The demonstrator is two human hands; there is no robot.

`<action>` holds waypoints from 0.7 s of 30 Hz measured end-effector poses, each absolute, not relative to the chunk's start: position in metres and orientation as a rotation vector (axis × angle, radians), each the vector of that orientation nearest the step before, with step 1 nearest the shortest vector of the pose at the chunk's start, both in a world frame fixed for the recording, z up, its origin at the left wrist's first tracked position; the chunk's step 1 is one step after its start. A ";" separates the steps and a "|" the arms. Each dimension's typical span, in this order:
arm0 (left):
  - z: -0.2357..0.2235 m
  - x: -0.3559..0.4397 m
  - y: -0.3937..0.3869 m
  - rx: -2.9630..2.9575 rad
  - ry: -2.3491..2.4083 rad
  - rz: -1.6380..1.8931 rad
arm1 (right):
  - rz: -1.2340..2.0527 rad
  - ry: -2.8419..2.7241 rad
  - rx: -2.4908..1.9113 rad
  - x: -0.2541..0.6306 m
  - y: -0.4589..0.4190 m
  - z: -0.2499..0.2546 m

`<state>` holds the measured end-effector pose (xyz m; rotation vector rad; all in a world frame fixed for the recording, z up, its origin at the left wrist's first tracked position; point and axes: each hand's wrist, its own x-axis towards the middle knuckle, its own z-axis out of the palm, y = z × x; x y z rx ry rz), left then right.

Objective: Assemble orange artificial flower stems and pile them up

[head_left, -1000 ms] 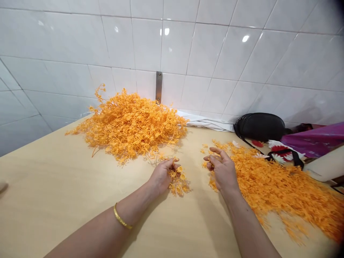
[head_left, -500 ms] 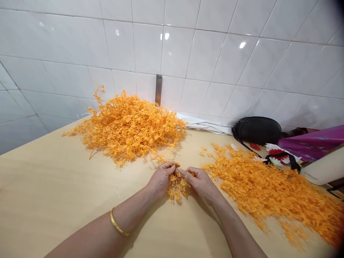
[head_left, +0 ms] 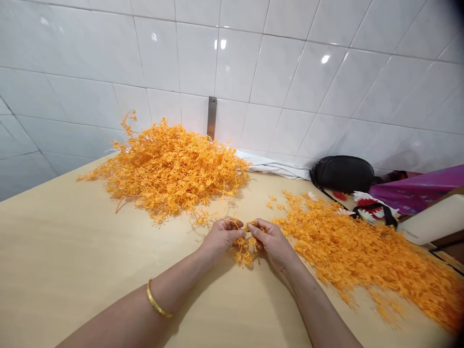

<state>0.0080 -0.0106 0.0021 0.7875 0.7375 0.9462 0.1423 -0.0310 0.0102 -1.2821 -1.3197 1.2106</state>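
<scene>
My left hand and my right hand meet over a small tangled orange plastic sprig, and the fingertips of both pinch it. The sprig hangs below the fingers, just above the pale wooden table top. Behind my left hand lies a large heap of orange artificial flower sprigs. A wide spread of the same sprigs lies to the right, close to my right hand. A gold bangle circles my left wrist.
A white tiled wall with a metal bracket rises behind the table. A white cloth, a black bag, red and white artificial flowers, purple fabric and a cream roll lie at the back right.
My right hand has moved left from the right-hand spread and now pinches the small sprig with my left hand. The hands came together about half a second ago.
</scene>
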 end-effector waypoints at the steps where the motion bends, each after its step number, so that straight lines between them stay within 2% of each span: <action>1: 0.002 0.009 -0.012 0.815 0.746 0.937 | 1.221 -1.323 -1.282 0.142 -0.031 0.011; 9: 0.000 0.012 -0.014 0.905 0.763 0.984 | 1.003 -1.543 -1.343 0.139 -0.031 0.008; 21: 0.006 0.011 -0.005 0.838 0.782 0.794 | 0.672 -1.660 -1.388 0.135 -0.032 0.009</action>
